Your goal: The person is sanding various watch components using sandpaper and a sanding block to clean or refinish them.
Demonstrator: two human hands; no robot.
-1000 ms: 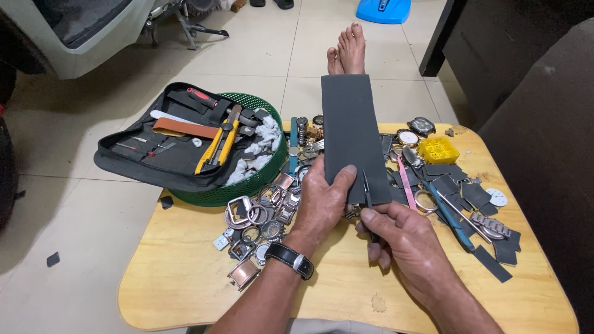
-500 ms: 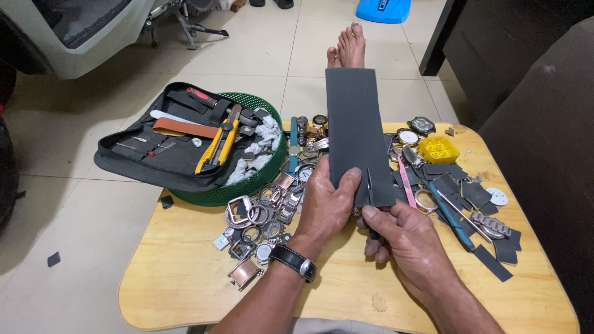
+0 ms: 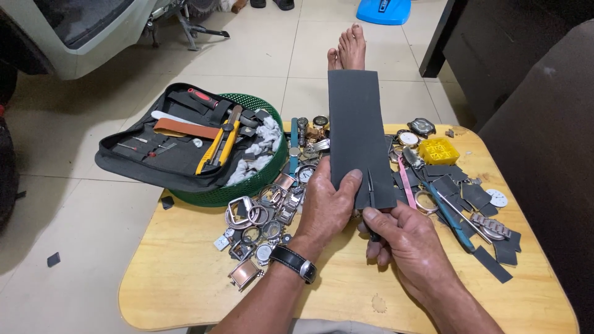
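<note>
Head view: the left hand [image 3: 327, 207] is gripping the dark sheet [image 3: 359, 133] by its near edge, while the right hand [image 3: 405, 238] is closing scissors [image 3: 370, 198] into it. Since a second ago the sheet is sitting slightly farther right, the cut just starting.

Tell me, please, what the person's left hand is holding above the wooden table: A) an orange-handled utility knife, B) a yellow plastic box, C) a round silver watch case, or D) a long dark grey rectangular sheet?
D: the left hand grips the lower edge of the long dark grey rectangular sheet, thumb on its face, while the right hand works a thin dark tool at that same edge.
</note>
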